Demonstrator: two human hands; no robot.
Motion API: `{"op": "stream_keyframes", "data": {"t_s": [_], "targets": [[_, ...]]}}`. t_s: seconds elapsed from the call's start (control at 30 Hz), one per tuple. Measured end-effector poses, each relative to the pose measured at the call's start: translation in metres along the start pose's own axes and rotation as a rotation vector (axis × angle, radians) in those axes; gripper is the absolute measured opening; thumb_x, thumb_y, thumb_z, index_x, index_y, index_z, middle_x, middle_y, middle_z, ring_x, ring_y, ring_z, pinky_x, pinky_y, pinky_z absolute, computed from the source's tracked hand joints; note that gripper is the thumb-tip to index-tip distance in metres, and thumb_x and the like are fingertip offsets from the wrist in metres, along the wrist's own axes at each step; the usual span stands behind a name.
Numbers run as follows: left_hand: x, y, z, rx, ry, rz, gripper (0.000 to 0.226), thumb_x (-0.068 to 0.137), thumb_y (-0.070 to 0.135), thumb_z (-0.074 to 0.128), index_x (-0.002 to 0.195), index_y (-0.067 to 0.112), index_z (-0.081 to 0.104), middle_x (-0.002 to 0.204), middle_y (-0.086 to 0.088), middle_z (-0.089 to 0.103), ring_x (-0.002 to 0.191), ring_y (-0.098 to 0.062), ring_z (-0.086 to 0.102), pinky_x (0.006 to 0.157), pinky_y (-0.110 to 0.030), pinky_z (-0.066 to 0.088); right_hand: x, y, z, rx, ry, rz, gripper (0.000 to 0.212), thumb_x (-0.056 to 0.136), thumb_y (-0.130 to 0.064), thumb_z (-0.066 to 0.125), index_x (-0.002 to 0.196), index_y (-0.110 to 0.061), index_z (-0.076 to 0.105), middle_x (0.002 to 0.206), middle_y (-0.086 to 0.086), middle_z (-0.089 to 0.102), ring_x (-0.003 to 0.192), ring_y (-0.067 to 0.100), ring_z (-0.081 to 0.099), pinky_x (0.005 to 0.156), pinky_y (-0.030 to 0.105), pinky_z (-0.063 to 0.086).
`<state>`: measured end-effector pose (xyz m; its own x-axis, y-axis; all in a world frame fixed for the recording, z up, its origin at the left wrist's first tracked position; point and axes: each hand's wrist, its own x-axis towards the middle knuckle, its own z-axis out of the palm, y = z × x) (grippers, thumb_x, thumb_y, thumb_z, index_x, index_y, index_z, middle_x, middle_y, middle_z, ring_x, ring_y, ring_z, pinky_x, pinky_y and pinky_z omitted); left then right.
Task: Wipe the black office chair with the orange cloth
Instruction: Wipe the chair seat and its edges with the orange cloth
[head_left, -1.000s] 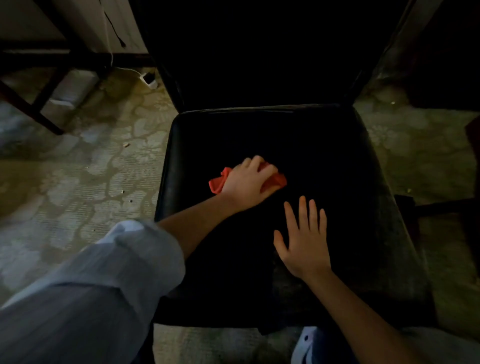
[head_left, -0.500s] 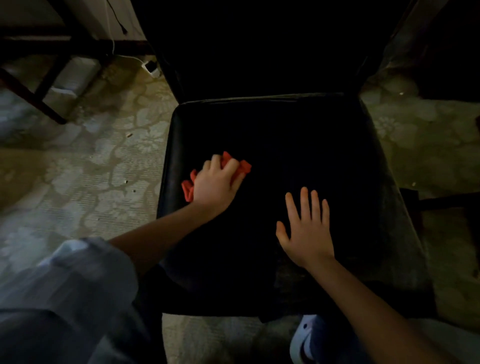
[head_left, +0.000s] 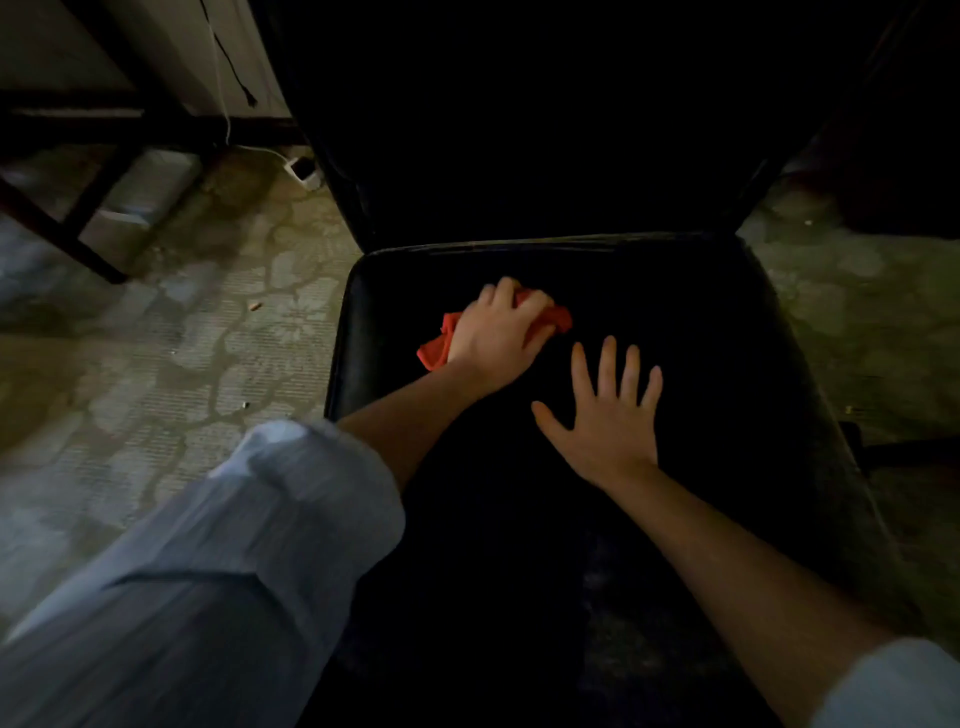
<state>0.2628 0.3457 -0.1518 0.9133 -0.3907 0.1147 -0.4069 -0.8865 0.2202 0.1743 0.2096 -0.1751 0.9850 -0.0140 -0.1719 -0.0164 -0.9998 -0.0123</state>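
Observation:
The black office chair (head_left: 717, 322) fills the middle of the view, its padded seat facing me and its dark backrest rising behind. My left hand (head_left: 496, 335) presses the bunched orange cloth (head_left: 436, 348) onto the left middle of the seat; cloth shows on both sides of the hand. Just to its right, my right hand (head_left: 605, 415) lies flat on the seat with fingers spread, holding nothing. Both sleeves are pale and rolled up.
Patterned carpet (head_left: 171, 364) lies to the left and right of the chair. Dark furniture legs (head_left: 78, 228) stand at the far left. A white plug with a cable (head_left: 304, 171) lies on the floor by the chair's back left corner.
My left hand slid the cloth to the seat's left side, then back rightward to the middle left. My right hand stayed flat in about the same place.

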Motion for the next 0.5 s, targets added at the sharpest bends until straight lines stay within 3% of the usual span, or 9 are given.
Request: {"op": "stream_keyframes", "data": {"t_s": [0.23, 0.4, 0.5], "targets": [[0.035, -0.081, -0.004, -0.089, 0.125, -0.193, 0.041, 0.096, 0.04, 0.043, 0.128, 0.016, 0.047, 0.126, -0.02, 0.043, 0.111, -0.038, 0.044, 0.085, -0.04, 0.04, 0.0, 0.0, 0.006, 0.006, 0.053, -0.009, 0.092, 0.071, -0.071, -0.012, 0.15, -0.024, -0.009, 0.158, 0.014, -0.009, 0.143, 0.036, -0.01, 0.108, 0.052, -0.015], [0.005, -0.086, -0.011, -0.069, 0.155, -0.316, 0.04, 0.097, 0.038, 0.044, 0.129, 0.015, 0.045, 0.129, -0.021, 0.041, 0.115, -0.04, 0.042, 0.085, -0.046, 0.045, -0.001, 0.0, 0.003, 0.025, 0.057, -0.01, 0.091, 0.074, -0.07, -0.006, 0.152, -0.022, 0.0, 0.158, 0.016, -0.001, 0.144, 0.037, -0.004, 0.109, 0.053, -0.011], [-0.036, -0.077, -0.014, -0.083, 0.122, -0.275, 0.04, 0.097, 0.036, 0.045, 0.13, 0.014, 0.046, 0.127, -0.02, 0.042, 0.113, -0.039, 0.043, 0.082, -0.046, 0.048, -0.001, -0.001, 0.005, 0.021, 0.065, -0.01, 0.09, 0.077, -0.069, -0.001, 0.152, -0.02, 0.007, 0.158, 0.018, 0.005, 0.143, 0.04, 0.001, 0.109, 0.054, -0.009]]}}
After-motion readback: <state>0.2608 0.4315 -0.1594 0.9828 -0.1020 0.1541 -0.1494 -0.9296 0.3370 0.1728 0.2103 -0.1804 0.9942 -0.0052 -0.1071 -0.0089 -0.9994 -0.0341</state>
